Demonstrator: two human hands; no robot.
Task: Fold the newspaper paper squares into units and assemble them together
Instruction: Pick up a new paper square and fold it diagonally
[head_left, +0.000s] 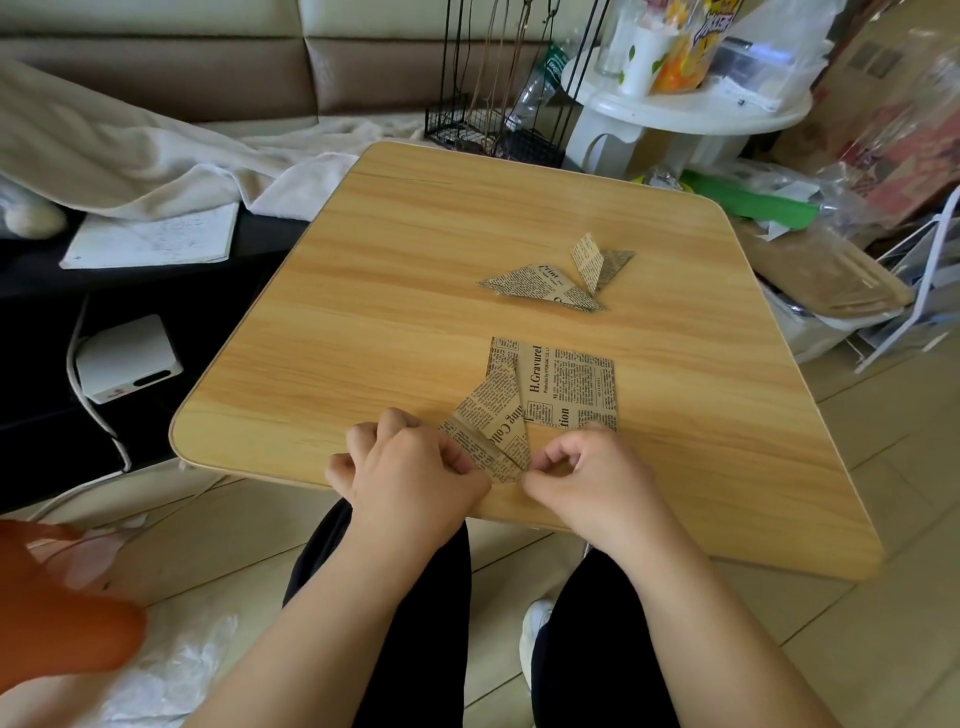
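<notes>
1. Looking down from the head view, a person sits at a light wooden table with rounded corners (395, 270), and both hands work at its near edge.
2. The left hand (410, 467) has its fingers curled, and the thumb and fingertips pinch the left side of a half-folded unit of brown newspaper-print paper (491, 426).
3. The right hand (587, 473) is curled too, and its thumb and index finger pinch the near tip of the same unit from the right side.
4. This unit lies between the two hands. Its long axis runs from the near tip, close to the table edge, up and away toward the far side, leaning a little to the right.
5. The far part of the unit overlaps a flat newspaper-print square (571, 389), which lies just beyond the right hand.
6. Well apart, further along the table, two finished folded newspaper-print units (550, 283) rest touching each other.
7. I judge that the fold in hand is a crease at the near tip. Both hands are equally near to it, so the coming press should run along the long axis, away from the body.
8. Folding seems not finished, and assembly is not yet begun for this piece.
</notes>
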